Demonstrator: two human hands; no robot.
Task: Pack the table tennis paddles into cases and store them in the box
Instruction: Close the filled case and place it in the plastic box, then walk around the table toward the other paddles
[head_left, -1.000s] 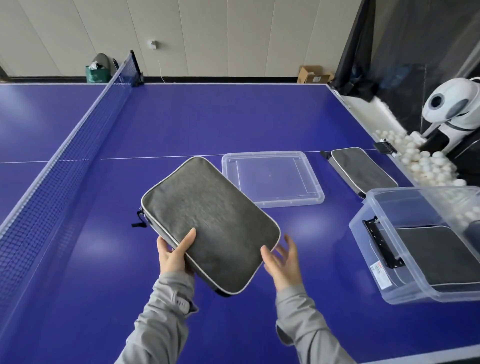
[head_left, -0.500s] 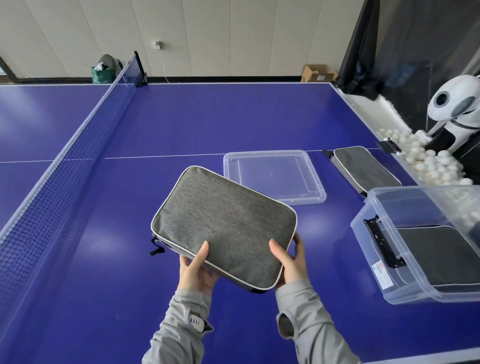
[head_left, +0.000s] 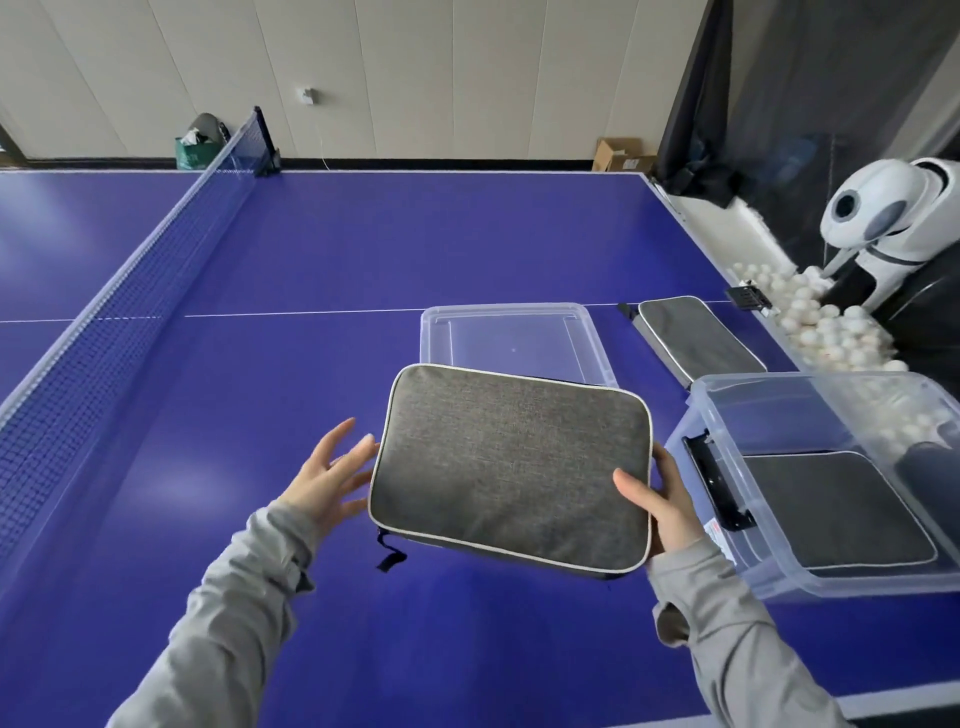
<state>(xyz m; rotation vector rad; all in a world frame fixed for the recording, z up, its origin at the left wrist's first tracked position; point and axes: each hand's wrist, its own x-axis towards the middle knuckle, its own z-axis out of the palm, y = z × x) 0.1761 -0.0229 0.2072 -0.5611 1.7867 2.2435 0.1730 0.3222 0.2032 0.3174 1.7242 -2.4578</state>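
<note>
Head view: right hand (head_left: 662, 512) grips gray case (head_left: 511, 465); left hand (head_left: 324, 475) spread beside it.

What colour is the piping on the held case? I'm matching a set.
White or pale grey piping, on the grey case, clearest in the head view.

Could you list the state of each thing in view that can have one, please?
held case: zipped shut, off the table
right hand: grips the held case's right edge
left hand: fingers spread, beside the case
box: open, one case inside
lid: off, flat on table
case on table: shut
</note>
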